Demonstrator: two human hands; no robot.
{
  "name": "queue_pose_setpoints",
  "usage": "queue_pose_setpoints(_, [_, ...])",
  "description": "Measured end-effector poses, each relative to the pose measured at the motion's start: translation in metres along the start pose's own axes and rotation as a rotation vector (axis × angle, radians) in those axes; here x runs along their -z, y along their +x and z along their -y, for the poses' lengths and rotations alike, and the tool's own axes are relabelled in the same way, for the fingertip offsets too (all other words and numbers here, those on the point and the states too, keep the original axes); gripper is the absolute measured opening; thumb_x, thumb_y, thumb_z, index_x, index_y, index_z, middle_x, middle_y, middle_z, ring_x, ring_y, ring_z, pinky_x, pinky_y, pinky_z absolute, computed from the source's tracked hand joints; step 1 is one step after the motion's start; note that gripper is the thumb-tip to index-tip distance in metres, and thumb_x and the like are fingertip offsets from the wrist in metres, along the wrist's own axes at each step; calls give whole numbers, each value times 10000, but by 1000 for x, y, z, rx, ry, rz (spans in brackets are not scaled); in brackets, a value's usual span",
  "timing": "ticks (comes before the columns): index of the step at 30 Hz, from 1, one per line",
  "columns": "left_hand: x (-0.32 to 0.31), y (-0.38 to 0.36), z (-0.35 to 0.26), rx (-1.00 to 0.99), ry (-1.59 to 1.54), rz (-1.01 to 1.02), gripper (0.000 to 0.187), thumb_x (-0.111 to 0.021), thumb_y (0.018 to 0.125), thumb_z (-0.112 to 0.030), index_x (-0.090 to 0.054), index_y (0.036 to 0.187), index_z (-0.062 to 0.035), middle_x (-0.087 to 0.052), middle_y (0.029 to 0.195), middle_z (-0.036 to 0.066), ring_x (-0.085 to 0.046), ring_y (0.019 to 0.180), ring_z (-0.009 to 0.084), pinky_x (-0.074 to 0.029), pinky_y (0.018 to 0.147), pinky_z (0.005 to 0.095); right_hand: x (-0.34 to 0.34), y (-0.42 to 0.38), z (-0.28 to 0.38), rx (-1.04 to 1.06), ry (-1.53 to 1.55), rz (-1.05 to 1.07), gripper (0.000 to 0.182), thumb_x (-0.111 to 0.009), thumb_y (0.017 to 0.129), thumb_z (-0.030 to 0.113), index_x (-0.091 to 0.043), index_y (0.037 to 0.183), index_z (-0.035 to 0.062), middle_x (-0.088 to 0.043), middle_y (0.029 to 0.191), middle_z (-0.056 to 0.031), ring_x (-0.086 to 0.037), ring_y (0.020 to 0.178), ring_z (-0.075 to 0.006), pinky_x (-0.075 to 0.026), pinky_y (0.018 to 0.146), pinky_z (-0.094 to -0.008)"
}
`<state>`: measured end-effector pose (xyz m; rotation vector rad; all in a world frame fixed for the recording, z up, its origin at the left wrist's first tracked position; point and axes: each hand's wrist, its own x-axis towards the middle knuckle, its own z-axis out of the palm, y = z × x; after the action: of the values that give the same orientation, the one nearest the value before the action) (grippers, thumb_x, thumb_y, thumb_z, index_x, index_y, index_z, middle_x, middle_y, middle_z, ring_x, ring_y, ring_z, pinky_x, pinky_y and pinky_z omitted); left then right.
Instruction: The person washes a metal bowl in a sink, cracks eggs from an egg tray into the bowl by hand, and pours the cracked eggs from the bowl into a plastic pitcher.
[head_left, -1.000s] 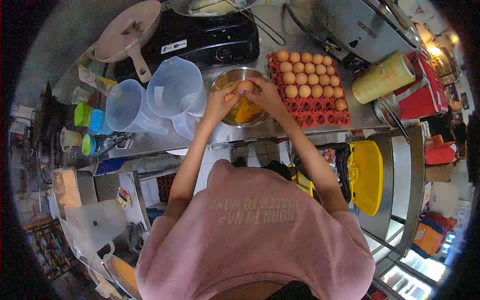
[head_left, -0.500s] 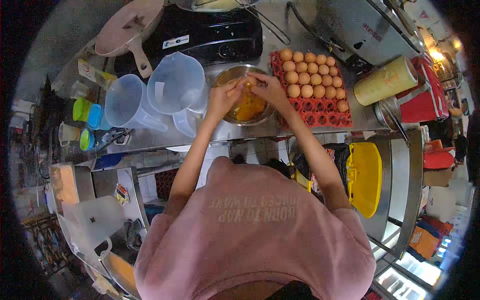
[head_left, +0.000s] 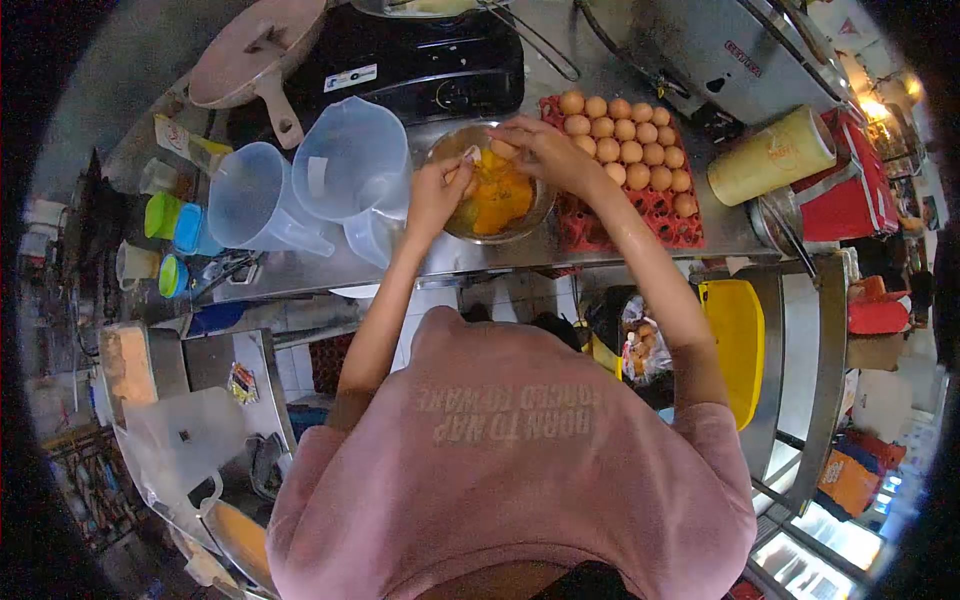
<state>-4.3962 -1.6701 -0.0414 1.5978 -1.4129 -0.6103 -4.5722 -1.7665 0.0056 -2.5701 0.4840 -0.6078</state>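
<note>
Over a steel bowl my two hands hold the parts of a cracked egg. My left hand is closed on a piece of eggshell at the bowl's left side. Fingers of my right hand grip another brown eggshell above the bowl's upper part. Orange yolk and clear egg lie in the bowl. Just to the right stands a red egg tray, its upper rows filled with brown eggs and its front rows showing bare cups.
Two clear plastic jugs stand left of the bowl, with small green and blue containers farther left. Behind are a black stove and a lidded pan. A yellow roll lies right, and a yellow bin lid is below the counter.
The egg between my hands has come apart into shell pieces. My right hand has moved up and right, away from my left. More yolk shows in the bowl.
</note>
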Motion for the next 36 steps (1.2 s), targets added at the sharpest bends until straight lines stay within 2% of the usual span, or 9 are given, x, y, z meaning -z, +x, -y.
queue_pose_setpoints(6, [2, -4, -4, -1, -47, -44, 283, -513, 797, -258, -626, 804, 1, -570, 579, 161, -564, 516, 246, -415, 507, 328, 1, 10, -1, 190, -339, 68, 401, -534, 716, 62, -480, 1113, 87, -476, 1112, -103, -497, 975, -270, -420, 820, -340])
queue_pose_setpoints(9, [8, -9, -16, 8, 51, -58, 283, -510, 796, -250, -622, 793, 10, -572, 605, 185, -580, 552, 289, -420, 516, 346, 25, 14, 31, 103, -526, 161, 384, -488, 735, 59, -473, 1114, 116, -476, 1117, -99, -500, 965, -275, -423, 813, -339])
queue_pose_setpoints(15, [14, -10, -22, 24, 98, -76, 294, -509, 791, -255, -618, 787, 17, -574, 629, 200, -587, 583, 310, -428, 535, 353, 39, 9, 41, 140, -557, -172, 443, -520, 720, 65, -469, 1148, 167, -473, 1132, -88, -497, 971, -266, -430, 798, -330])
queue_pose_setpoints(18, [16, -10, -28, 35, 91, -104, 310, -509, 788, -274, -619, 788, 16, -570, 629, 206, -583, 581, 319, -430, 542, 358, 12, -6, 25, 45, -468, -207, 500, -563, 690, 57, -458, 1169, 155, -487, 1113, -92, -486, 993, -271, -438, 777, -327])
queue_pose_setpoints(21, [17, -8, -26, 70, 73, -81, 318, -512, 786, -286, -621, 790, 12, -571, 636, 206, -584, 582, 314, -431, 546, 355, -3, -24, 6, -24, -144, -352, 474, -583, 712, 47, -453, 1166, 96, -525, 1052, -87, -514, 951, -244, -449, 752, -317])
queue_pose_setpoints(25, [8, -6, -22, 36, 76, -17, 338, -517, 792, -320, -625, 801, 0, -577, 639, 198, -593, 583, 274, -431, 555, 343, -17, -56, -4, -544, 1043, -432, 379, -513, 825, 100, -404, 1169, -16, -541, 1022, -88, -555, 867, -170, -456, 767, -281])
queue_pose_setpoints(29, [-33, -5, -48, 61, -47, 205, 390, -509, 803, -379, -626, 774, -7, -575, 609, 168, -580, 565, 216, -426, 552, 322, -7, -118, 8, -511, 1442, -711, 370, -482, 835, 132, -407, 1163, -22, -552, 1015, -129, -567, 876, -205, -488, 738, -285])
queue_pose_setpoints(33, [-111, -21, -90, -23, -108, 596, 459, -493, 809, -432, -604, 670, -9, -542, 519, 75, -538, 502, 150, -409, 500, 291, 3, -211, 38, -765, 1232, -1090, 324, -460, 851, 137, -434, 1133, -20, -563, 1000, -124, -584, 824, -193, -489, 744, -289])
queue_pose_setpoints(36, [-208, -59, -94, 77, -430, 997, 488, -484, 793, -509, -597, 685, -46, -521, 541, -8, -486, 470, 91, -400, 447, 242, -5, -299, 62, -1059, 944, -1266, 303, -454, 857, 172, -481, 1105, 0, -567, 1000, -101, -576, 800, -146, -487, 683, -256])
